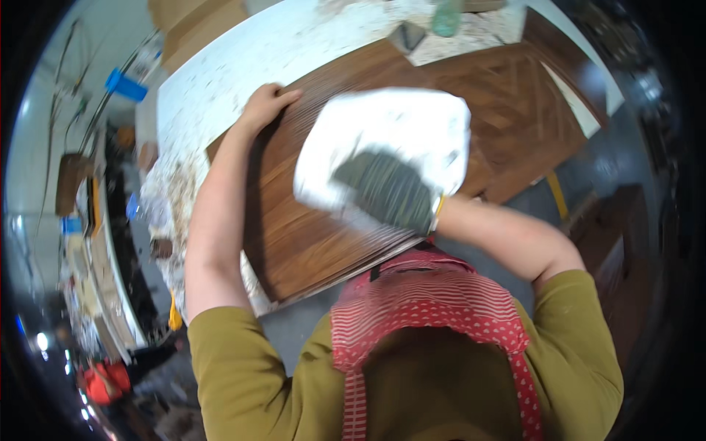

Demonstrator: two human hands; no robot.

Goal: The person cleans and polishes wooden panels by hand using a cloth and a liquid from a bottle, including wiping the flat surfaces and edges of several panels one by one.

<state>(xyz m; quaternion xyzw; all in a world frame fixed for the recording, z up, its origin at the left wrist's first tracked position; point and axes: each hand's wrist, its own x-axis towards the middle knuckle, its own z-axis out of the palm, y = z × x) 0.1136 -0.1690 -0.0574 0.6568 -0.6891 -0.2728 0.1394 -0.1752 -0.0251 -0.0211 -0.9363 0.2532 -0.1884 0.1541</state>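
Observation:
A brown wood-grain panel (287, 246) lies at a slant on the table in front of me, with more boards layered beneath its near edge. My left hand (266, 109) is bare and grips the panel's far left edge, its fingers partly hidden. Over the middle of the panel is a white sheet (382, 121), cloth or paper, smudged with dark marks. My right hand (388, 192), in a dark green-grey glove with a yellow cuff edge, presses on this sheet. Motion smears its fingers, so whether they are bent round the sheet cannot be told.
Right of the panel lies a parquet-patterned brown board (515, 110). The white tabletop (220, 70) is speckled with debris. A greenish clear bottle (446, 18) stands at the back. Cardboard (195, 29) is at far left; a person in red (104, 382) is in the distance.

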